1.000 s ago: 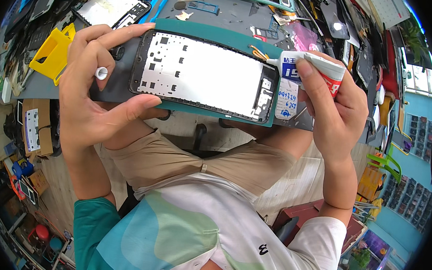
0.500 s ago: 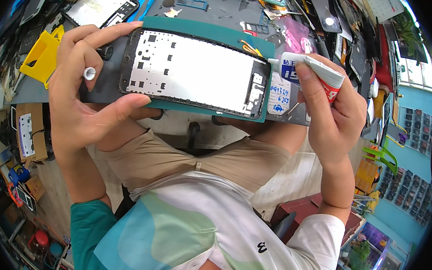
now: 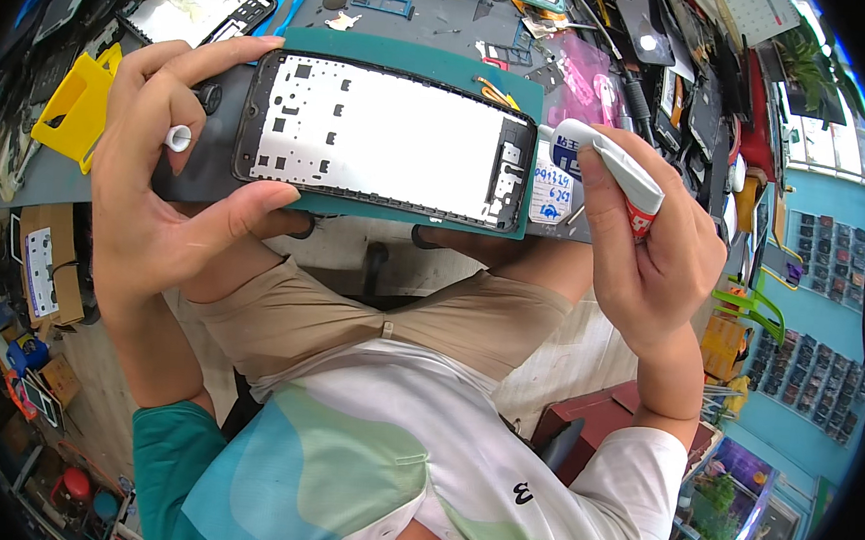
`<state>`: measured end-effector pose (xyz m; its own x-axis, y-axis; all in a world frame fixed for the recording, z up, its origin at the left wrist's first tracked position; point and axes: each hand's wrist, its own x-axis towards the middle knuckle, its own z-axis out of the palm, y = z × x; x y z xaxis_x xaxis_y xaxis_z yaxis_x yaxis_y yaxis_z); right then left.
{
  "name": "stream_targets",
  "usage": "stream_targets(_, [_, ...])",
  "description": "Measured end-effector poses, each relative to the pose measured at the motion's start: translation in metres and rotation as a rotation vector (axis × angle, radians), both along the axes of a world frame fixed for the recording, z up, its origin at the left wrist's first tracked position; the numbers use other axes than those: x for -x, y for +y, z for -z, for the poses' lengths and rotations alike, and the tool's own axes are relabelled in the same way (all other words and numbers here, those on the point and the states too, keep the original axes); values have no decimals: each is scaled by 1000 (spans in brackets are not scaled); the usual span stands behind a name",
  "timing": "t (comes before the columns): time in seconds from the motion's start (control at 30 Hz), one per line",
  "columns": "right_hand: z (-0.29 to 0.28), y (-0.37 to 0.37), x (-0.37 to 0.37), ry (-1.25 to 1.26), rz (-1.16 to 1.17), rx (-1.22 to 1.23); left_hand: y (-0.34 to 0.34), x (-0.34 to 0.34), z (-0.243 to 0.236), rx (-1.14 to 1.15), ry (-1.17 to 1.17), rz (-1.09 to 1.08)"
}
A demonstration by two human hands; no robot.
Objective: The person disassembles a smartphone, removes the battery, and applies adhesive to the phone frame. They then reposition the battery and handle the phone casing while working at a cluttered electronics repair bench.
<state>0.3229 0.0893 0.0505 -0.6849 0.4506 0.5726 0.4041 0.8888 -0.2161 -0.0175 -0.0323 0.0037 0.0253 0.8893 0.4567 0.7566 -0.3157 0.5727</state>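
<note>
A phone frame, black-rimmed with a white inner face, lies on a green mat at the table's near edge. My left hand brackets its left end, index finger at the far corner and thumb at the near one. A small white cap is tucked in that hand's curled fingers. In my right hand is a glue tube, white with blue and red, pinched between thumb and fingers. Its nozzle points left at the frame's right end; whether it touches cannot be told.
A yellow plastic piece lies left of my left hand. Further back are another phone frame, a blue tray and a pink plastic bag. Under the tube lies a label with handwriting. Phone parts crowd the right side.
The tube has tilted and shifted slightly left with my right hand, its nozzle staying by the frame's right end. The whole view has shifted a little; my left hand keeps its place at the frame.
</note>
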Motion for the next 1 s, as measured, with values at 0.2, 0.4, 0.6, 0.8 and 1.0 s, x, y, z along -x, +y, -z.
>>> stream_targets(0.2, [-9, -13, 6, -100, 47, -14, 0, 0, -1, -5, 18, -4])
stream_targets(0.4, [-8, -12, 3, -118, 11, -58, 1, 2, 0, -25, 18, 29])
stream_targets(0.6, [-2, -10, 1, -75, -33, -89, 0, 1, 1, -18, 12, 20])
stream_targets(0.8, [-12, -22, 2, -154, 41, -4, 0, 2, 0, -19, 14, 15])
stream_targets(1.0, [-11, -24, 0, -143, 38, 1, 1, 2, 1, -28, 14, 27])
